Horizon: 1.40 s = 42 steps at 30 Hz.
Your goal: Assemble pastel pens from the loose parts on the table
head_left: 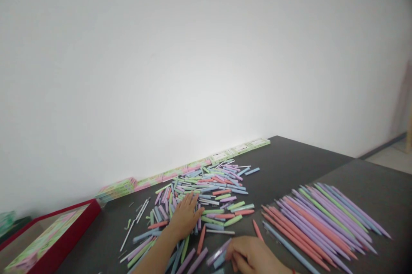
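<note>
A heap of pastel pen parts (206, 196), with caps and barrels in pink, green, blue and purple, lies on a dark table (289, 162). My left hand (186, 217) rests flat on the heap with fingers stretched out. My right hand (252, 254) sits near the bottom edge, fingers curled round a purple pen piece (219, 251). To the right, a row of assembled pens (322, 222) lies side by side.
Several flat green and pink boxes (193, 165) line the wall at the table's back edge. A red tray (51, 235) holding more boxes stands at the left. Thin white refills (135, 220) lie loose left of the heap. A white wall fills the upper view.
</note>
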Each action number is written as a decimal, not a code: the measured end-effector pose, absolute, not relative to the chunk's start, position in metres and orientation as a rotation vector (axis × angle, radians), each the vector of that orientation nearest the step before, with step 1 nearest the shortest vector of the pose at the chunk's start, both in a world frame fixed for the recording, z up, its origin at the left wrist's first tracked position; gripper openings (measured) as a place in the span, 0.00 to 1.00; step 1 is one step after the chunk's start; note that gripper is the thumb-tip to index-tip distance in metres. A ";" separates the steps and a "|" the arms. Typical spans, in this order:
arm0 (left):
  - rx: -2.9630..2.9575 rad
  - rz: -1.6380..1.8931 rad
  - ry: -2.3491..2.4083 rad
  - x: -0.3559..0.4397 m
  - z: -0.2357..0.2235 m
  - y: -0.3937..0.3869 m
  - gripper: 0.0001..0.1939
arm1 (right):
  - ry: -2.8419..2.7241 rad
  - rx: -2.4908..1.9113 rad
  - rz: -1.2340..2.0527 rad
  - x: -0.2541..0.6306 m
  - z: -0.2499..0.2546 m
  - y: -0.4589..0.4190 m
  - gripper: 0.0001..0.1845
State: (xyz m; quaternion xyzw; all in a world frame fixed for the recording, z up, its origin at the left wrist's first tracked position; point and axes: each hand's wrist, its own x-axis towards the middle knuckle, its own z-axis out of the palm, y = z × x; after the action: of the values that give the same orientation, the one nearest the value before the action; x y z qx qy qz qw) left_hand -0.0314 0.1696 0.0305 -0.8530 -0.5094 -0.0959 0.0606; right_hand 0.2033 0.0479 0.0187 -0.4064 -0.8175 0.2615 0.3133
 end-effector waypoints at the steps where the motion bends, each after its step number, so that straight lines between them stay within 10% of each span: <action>1: -2.587 -0.262 -1.552 -0.037 0.030 0.168 0.27 | -2.160 -1.076 0.686 0.203 0.019 0.048 0.17; 16: -2.758 -0.260 -1.437 0.067 0.066 0.169 0.08 | -2.208 -1.084 0.657 0.201 0.029 0.040 0.19; 42: -2.913 -0.413 -2.153 0.068 0.072 0.203 0.10 | -2.104 -1.012 0.669 0.203 0.025 0.041 0.12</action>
State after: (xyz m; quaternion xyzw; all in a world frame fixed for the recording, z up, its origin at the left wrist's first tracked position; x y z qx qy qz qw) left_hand 0.0676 0.2034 0.0717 -0.7738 -0.5719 -0.1096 -0.2494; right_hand 0.2030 0.0411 0.0254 -0.3907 -0.8118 0.2580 0.3490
